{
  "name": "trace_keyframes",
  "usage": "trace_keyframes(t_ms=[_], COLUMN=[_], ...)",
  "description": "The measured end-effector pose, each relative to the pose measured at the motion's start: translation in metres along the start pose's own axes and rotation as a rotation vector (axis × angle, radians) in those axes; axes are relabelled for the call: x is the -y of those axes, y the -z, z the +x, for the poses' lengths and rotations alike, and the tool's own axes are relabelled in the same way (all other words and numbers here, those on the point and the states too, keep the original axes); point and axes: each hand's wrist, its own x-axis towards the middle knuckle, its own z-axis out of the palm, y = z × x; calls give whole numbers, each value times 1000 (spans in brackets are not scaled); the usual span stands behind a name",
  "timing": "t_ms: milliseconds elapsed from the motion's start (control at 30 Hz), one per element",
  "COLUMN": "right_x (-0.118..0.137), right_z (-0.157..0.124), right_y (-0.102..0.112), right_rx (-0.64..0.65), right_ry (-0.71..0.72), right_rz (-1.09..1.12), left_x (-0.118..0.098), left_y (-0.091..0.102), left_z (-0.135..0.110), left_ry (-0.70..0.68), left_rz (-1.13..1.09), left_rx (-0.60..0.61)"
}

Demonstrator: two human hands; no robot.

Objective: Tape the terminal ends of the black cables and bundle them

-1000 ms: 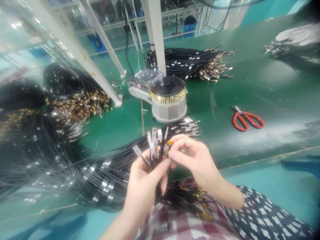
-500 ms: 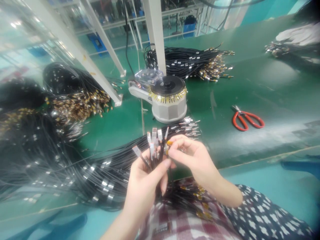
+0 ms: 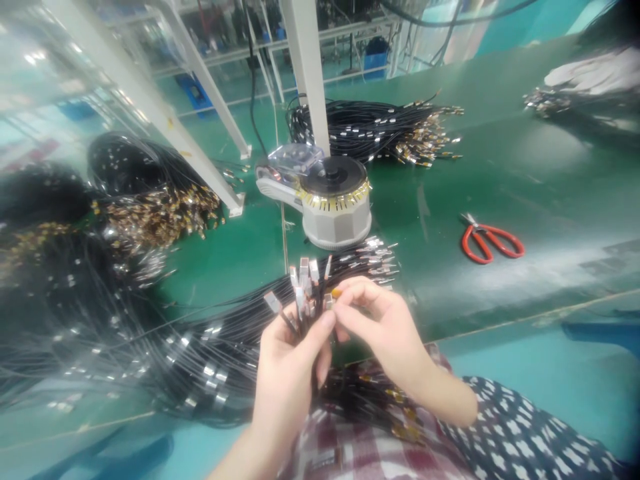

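My left hand (image 3: 293,363) is closed around a bunch of black cables (image 3: 320,293) whose flat silver connector ends fan upward. Its thumb tip presses near one connector at the right side of the bunch. At that same connector my right hand (image 3: 383,327) is closed in a pinch. A small strip of yellow tape (image 3: 337,292) shows at its fingertips, touching or very close to the connector; how far it wraps round is hidden by the fingers. Just beyond both hands stands a round tape dispenser (image 3: 336,217) with short yellow strips hanging around its black top disc.
A long pile of black cables (image 3: 215,360) runs across the green table (image 3: 540,173) behind my hands. Another cable bundle (image 3: 350,127) lies behind the dispenser, more at left. Red-handled scissors (image 3: 493,241) lie at right. Cables with yellow-wrapped ends (image 3: 395,400) rest on my lap.
My left thumb has moved up to the connector beside the right fingertips. The right hand still pinches the yellow tape there. The whole view has shifted slightly.
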Motion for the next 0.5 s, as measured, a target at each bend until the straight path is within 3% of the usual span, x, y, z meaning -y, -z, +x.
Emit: trace_keyframes(t_ms=[300,500], right_x=[7,5], right_z=[-1,-1], right_y=[8,7], right_rx=[78,73], right_ry=[80,94], right_rz=[-54,-25], left_x=[-3,-8], left_y=[5,7], left_z=[0,0], left_ry=[-9,75], left_rz=[4,-57], left_rx=[37,25])
